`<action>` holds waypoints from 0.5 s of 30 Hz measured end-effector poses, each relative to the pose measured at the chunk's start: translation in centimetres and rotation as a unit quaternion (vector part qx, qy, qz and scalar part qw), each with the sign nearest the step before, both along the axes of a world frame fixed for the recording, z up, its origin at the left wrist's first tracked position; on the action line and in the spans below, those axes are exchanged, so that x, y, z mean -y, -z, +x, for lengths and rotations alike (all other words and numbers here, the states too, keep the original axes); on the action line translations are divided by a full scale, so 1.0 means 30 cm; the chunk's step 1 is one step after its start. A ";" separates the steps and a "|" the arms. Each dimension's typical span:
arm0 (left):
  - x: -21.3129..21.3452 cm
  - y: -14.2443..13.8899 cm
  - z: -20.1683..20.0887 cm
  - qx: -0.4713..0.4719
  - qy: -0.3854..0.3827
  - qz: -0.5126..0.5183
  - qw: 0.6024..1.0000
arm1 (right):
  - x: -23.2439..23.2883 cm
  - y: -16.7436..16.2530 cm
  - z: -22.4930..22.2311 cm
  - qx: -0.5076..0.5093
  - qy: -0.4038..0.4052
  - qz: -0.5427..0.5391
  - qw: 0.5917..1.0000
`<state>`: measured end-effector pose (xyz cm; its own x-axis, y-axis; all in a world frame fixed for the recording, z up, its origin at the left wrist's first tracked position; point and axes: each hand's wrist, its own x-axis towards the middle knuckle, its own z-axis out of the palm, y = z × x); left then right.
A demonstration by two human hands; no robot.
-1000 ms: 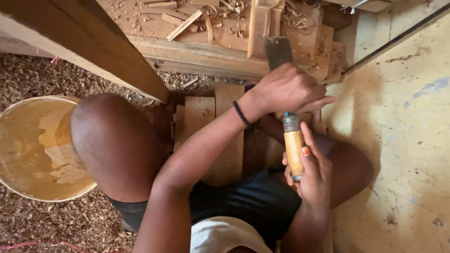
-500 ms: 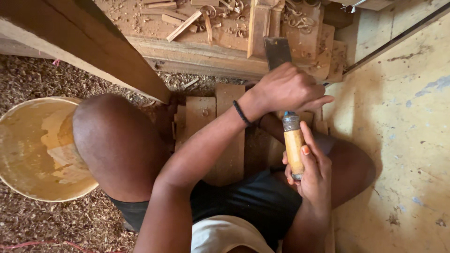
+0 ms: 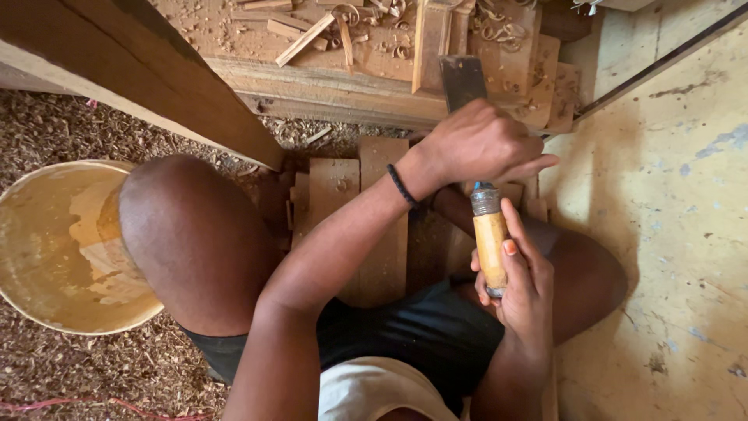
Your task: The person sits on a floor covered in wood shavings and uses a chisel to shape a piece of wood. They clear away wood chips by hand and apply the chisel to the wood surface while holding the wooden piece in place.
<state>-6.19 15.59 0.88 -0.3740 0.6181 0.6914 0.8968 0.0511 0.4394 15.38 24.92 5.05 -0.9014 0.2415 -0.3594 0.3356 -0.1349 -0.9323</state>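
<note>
A wide-bladed chisel [image 3: 463, 79] with a yellow wooden handle [image 3: 490, 248] points away from me toward a wooden workpiece [image 3: 335, 86]. My left hand [image 3: 483, 144], with a black band on its wrist, closes around the chisel's upper shaft just below the dark blade. My right hand [image 3: 523, 288] wraps the yellow handle near its butt end. The blade's edge rests against the wood at the top of the view. My knees [image 3: 191, 234] flank the tool.
A round yellow basin [image 3: 54, 249] of cloudy liquid stands at the left on wood shavings. A thick timber beam [image 3: 148, 74] crosses the upper left. Flat wood offcuts [image 3: 366, 195] lie between my legs. Shavings and small sticks litter the workpiece. A yellowish panel [image 3: 670, 234] lies at right.
The view has shifted slightly. Both hands keep the same hold on the chisel, with little visible movement.
</note>
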 end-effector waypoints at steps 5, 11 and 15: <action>0.007 0.006 -0.003 0.055 -0.028 0.045 0.997 | -0.001 -0.010 -0.006 0.011 -0.007 -0.004 1.000; 0.018 0.000 -0.009 0.109 -0.030 0.033 0.993 | 0.025 -0.025 -0.010 0.052 -0.012 0.041 0.998; 0.022 -0.005 -0.019 0.111 -0.037 0.032 0.993 | 0.042 -0.032 -0.016 0.054 -0.031 0.032 0.998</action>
